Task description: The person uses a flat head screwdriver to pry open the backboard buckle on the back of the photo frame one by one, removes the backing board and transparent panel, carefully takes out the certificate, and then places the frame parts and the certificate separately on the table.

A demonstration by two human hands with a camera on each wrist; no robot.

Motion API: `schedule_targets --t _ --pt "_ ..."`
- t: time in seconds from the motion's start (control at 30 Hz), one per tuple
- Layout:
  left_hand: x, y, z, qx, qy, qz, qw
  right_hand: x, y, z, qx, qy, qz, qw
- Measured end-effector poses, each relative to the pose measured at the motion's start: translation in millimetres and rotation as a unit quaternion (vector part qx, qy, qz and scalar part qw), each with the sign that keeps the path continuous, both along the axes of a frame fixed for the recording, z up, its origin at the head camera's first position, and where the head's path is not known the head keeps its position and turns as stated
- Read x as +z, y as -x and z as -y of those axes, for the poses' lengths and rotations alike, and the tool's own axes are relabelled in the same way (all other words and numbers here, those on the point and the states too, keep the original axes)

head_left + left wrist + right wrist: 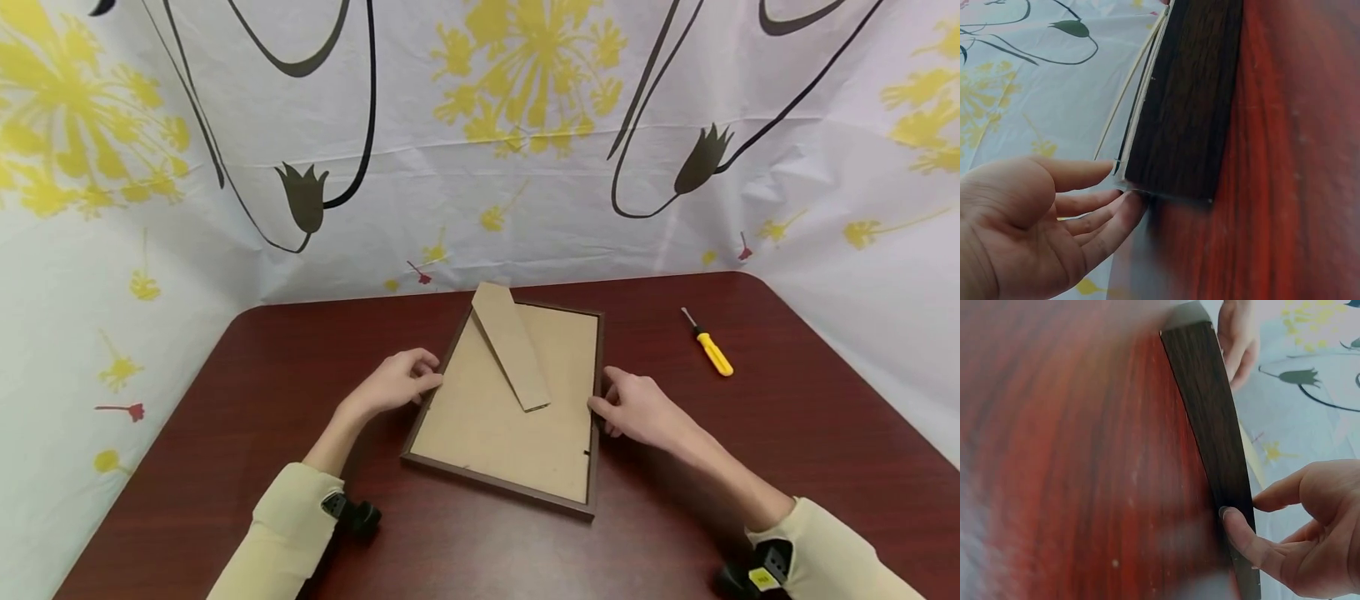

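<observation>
Left hand point(403, 379) and right hand point(637, 407) pinch picture frame point(498, 442) by opposite edges, underside hidden; cardboard strut point(513, 346) atop. Screwdriver point(712, 350) near bench's point(795, 400) far right corner.

Head view: bright, soft, fairly even light. Glossy dark red-brown wood-grain tabletop point(480, 554) carries a pale sheen at lower centre; soft-edged shadow beneath the bare right forearm point(723, 475). White flower-printed sheet point(570, 217) mildly shiny, creases faintly lit.

Left wrist view: tabletop much redder; side of the dark brown wood-grain rectangular frame point(1188, 94) nearly black in shade, its near end smeared by blur.

Right wrist view: whitish haze over tabletop at left; blurred patches at top and lower centre; bare right hand point(1325, 531) reasonably sharp.
</observation>
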State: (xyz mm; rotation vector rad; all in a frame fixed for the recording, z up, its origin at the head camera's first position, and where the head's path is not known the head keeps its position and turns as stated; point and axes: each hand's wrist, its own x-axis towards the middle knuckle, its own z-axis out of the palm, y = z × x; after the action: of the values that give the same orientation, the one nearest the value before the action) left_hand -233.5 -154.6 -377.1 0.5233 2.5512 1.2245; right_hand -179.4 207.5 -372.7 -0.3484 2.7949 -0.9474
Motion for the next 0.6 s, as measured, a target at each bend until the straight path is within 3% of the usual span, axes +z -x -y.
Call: schedule_targets --t 0.23,0.6 --pt "-0.5 4.2 -3.6 0.003 0.028 -0.011 0.9995 0.5 0.9 2 0.024 -0.014 -0.002 0.9996" --pt "-1.5 -20.5 -12.1 0.034 0.033 0.01 0.9988 -4.8 38.8 -11 0.041 -0.015 0.004 0.9991"
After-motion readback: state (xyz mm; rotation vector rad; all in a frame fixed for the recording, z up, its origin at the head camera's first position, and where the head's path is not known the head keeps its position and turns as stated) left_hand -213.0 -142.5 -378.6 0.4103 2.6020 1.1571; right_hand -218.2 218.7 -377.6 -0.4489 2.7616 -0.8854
